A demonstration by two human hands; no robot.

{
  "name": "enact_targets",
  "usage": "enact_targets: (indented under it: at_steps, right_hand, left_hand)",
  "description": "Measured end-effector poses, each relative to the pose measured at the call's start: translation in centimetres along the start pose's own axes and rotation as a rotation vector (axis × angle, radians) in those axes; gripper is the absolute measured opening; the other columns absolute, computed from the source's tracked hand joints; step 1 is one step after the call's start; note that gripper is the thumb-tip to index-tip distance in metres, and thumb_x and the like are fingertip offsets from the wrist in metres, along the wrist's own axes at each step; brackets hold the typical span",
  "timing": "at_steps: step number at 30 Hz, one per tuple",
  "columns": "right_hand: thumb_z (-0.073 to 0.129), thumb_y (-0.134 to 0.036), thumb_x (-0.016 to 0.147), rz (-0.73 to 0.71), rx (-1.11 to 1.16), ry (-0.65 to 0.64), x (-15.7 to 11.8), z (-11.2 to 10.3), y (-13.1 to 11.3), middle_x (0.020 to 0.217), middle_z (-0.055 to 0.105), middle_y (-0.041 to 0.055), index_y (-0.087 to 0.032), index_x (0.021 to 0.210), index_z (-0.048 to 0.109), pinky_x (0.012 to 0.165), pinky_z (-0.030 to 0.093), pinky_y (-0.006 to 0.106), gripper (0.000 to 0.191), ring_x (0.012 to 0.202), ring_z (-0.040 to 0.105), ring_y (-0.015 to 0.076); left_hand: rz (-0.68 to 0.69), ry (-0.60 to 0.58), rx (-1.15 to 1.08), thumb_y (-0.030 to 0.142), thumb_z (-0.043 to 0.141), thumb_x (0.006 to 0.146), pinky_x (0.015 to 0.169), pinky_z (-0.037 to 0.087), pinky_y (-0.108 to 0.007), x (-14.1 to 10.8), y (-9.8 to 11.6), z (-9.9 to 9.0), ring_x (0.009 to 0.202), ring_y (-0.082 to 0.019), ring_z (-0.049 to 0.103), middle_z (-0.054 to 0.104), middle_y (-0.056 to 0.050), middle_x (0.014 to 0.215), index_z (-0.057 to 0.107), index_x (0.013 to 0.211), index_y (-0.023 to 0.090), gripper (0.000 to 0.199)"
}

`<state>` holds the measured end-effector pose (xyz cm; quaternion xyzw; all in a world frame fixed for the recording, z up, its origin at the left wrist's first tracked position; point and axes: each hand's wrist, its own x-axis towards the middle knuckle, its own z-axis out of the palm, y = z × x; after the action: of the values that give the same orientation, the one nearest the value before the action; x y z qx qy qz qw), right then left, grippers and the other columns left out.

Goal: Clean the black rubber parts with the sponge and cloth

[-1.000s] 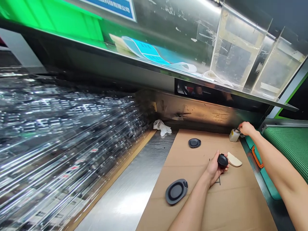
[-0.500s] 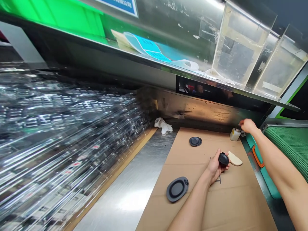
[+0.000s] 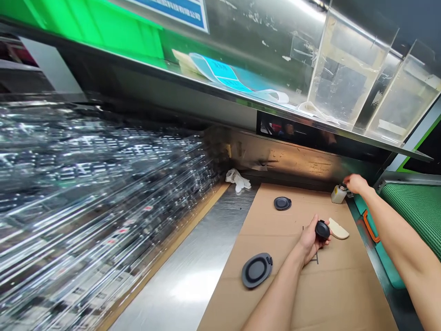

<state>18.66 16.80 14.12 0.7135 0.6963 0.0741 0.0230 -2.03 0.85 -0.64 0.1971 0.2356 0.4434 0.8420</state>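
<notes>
Over flat brown cardboard (image 3: 344, 289), your left hand (image 3: 310, 244) grips a round black plastic-looking part (image 3: 322, 230): likely light, stiff, slick; hold its rim. Right hand (image 3: 357, 184) by squat whitish bottle (image 3: 338, 195); can't tell finger closure.

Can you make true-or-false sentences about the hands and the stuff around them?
The left hand holds a small, round, black piece. True.
The right hand is beside a pale, squarish bottle. True.
A cream, half-moon-shaped piece lies on the brown cardboard sheet. True.
Five black, oval discs lie on the sheet. False: two do, a near disc and a far disc.
Something crumpled lies on the sheet. False: the crumpled, white, glove-like item lies on grey metal.
</notes>
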Motion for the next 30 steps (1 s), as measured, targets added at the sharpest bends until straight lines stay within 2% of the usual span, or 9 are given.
enact_targets:
  at_steps: [10, 21, 30]
  right_hand:
    - [0.06, -0.026, 0.091, 0.001, -0.02, -0.014, -0.3, -0.6, -0.2, 0.118, 0.074, 0.0069, -0.03, 0.113, 0.077, 0.084, 0.053, 0.029, 0.028, 0.11, 0.068, 0.026]
    - [0.06, -0.024, 0.089, 0.001, -0.036, 0.015, -0.7, -0.3, -0.3, 0.118, 0.074, 0.0091, -0.028, 0.116, 0.076, 0.086, 0.053, 0.03, 0.031, 0.11, 0.068, 0.0265]
    - [0.062, -0.024, 0.088, -0.012, 0.02, 0.053, -1.1, 0.4, 0.0, 0.111, 0.075, 0.01, -0.027, 0.105, 0.079, 0.09, 0.051, 0.033, 0.025, 0.107, 0.069, 0.0273]
  left_hand:
    - [-0.001, -0.003, -0.003, 0.056, 0.039, 0.1, 0.048, 0.045, -0.024, 0.1, 0.0, -0.1, 0.053, -0.016, 0.061, 0.068, -0.011, 0.074, 0.058, 0.121, 0.007, 0.057]
    - [0.001, -0.009, 0.002, 0.059, 0.041, 0.099, 0.048, 0.046, -0.024, 0.5, -0.3, -0.5, 0.053, -0.016, 0.061, 0.068, -0.011, 0.074, 0.058, 0.122, 0.007, 0.06]
    - [0.003, -0.009, 0.004, 0.058, 0.041, 0.099, 0.048, 0.046, -0.024, 0.3, -0.3, -0.4, 0.054, -0.016, 0.062, 0.068, -0.011, 0.074, 0.058, 0.12, 0.008, 0.057]
